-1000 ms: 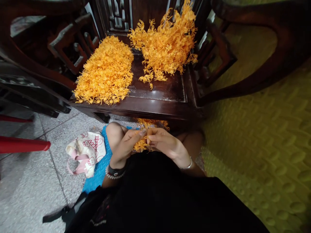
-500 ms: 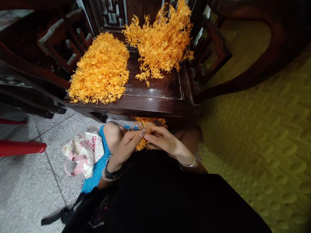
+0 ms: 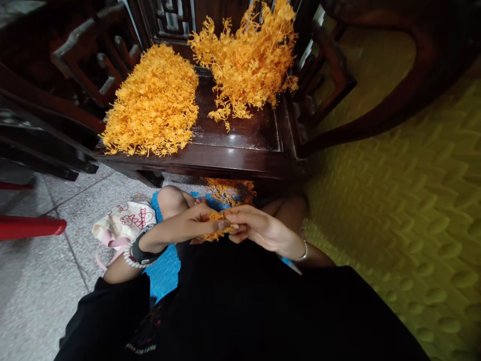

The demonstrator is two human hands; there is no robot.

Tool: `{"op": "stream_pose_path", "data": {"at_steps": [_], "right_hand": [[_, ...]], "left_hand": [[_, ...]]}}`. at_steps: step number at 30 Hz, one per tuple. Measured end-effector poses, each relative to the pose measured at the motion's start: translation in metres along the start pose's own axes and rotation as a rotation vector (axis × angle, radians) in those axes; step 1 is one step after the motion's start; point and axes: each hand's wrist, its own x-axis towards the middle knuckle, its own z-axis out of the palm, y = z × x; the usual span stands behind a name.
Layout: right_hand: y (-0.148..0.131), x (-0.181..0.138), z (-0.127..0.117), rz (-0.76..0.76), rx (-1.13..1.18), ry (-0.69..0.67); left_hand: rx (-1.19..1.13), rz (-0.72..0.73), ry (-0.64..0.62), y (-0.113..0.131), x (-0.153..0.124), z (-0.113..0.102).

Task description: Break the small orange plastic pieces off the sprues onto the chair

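Close in front of my body, both hands meet around a small cluster of orange plastic flower pieces (image 3: 216, 230). My left hand (image 3: 197, 220) is closed on the cluster, its thumb lying across the top. The fingertips of my right hand (image 3: 255, 224) pinch at the cluster's right side, touching or nearly touching the left thumb; what exactly sits between them is too small to make out. More orange pieces (image 3: 235, 189) lie beyond the hands, on and near the blue mat (image 3: 163, 273) under the chair's front edge.
A dark carved wooden chair (image 3: 240, 159) stands ahead, bearing a dense orange heap (image 3: 154, 105) at left and a looser orange bunch (image 3: 255, 65) at right. A white and pink cloth bag (image 3: 130, 218) and a red leg (image 3: 33, 227) are at left. A yellow textured wall (image 3: 394, 225) borders the right.
My left hand has turned and its forearm has swung out to the left. Both hands have come slightly lower, and the orange cluster shows more between them.
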Motion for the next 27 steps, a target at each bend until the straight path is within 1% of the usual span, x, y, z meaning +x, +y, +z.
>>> {"op": "stream_pose_path", "data": {"at_steps": [3, 7, 10, 12, 15, 17, 21, 23, 25, 27], "right_hand": [[0.007, 0.001, 0.003, 0.006, 0.125, 0.012], [0.013, -0.004, 0.01, 0.042, 0.211, -0.003], [0.014, -0.01, 0.017, 0.069, 0.247, -0.032], [0.014, -0.013, 0.021, 0.066, 0.252, -0.065], [0.011, -0.017, 0.026, 0.05, 0.218, -0.117], [0.008, -0.02, 0.027, 0.039, 0.151, -0.146], [-0.001, -0.026, 0.027, 0.034, -0.047, -0.129], [-0.008, -0.026, 0.024, 0.023, -0.15, -0.157], [-0.015, -0.022, 0.019, -0.06, -0.318, -0.211], [-0.022, -0.016, 0.014, -0.194, -0.503, -0.25]], "left_hand": [[-0.103, -0.048, -0.031, 0.001, -0.001, -0.001], [-0.205, -0.133, -0.162, 0.007, -0.007, 0.0], [-0.228, -0.174, -0.234, 0.014, -0.015, 0.004], [-0.201, -0.202, -0.249, 0.02, -0.02, 0.006], [-0.119, -0.252, -0.211, 0.03, -0.03, 0.01], [-0.066, -0.282, -0.192, 0.038, -0.037, 0.011], [0.105, -0.406, -0.071, 0.056, -0.05, 0.01], [0.203, -0.44, -0.016, 0.063, -0.052, 0.01], [0.282, -0.402, 0.03, 0.066, -0.05, 0.011], [0.324, -0.326, 0.054, 0.065, -0.043, 0.01]]}}
